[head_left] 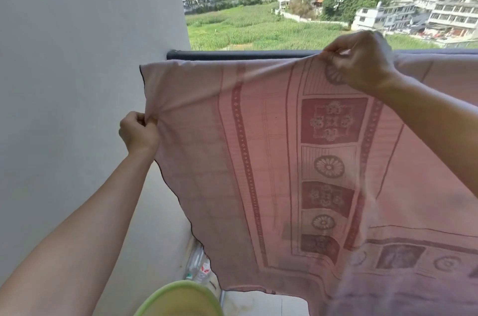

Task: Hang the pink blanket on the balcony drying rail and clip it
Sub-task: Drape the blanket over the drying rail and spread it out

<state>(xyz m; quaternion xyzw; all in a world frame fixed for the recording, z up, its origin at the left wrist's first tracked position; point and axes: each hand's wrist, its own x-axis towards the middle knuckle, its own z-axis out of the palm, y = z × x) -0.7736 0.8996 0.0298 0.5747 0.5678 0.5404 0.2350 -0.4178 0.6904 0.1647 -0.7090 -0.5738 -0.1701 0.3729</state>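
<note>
Step in hand, as judged: spreading the left part of the pink blanket (pixel 258 160) along the drying rail (pixel 232 54) before any clipping. On the rail's right-hand stretch the blanket is hanging over it and covering it. The left-hand stretch is not lying on the rail but is being held just in front of and below it, with the bare dark rail showing above as far as its end at the wall (pixel 77 56). The left hand (pixel 138 131) is gripping the blanket's left edge well below the rail, thumb and curled fingers bunching the cloth into a small gather, closed on the fabric. The right hand (pixel 359 62) is pinching the top fold at rail height, just in front of the rail, with thumb and forefinger tips meeting on a ridge of cloth and the other fingers curling loosely behind. The cloth between the two hands is pulling taut along a slanting line. To do this well, I judge the left hand should be rising above the rail and carrying its edge over toward the wall end, keeping tension so the fold lands flat, with enough cloth hanging on each side of the rail that the weight is not dragging it off. The fabric is looking thin and light, so wind from the open side beyond the rail is a risk until clips are on. No clips are showing in view. Far below the rail, a green basin (pixel 178 300) and some plastic bottles (pixel 199 264) are sitting near the floor.
</note>
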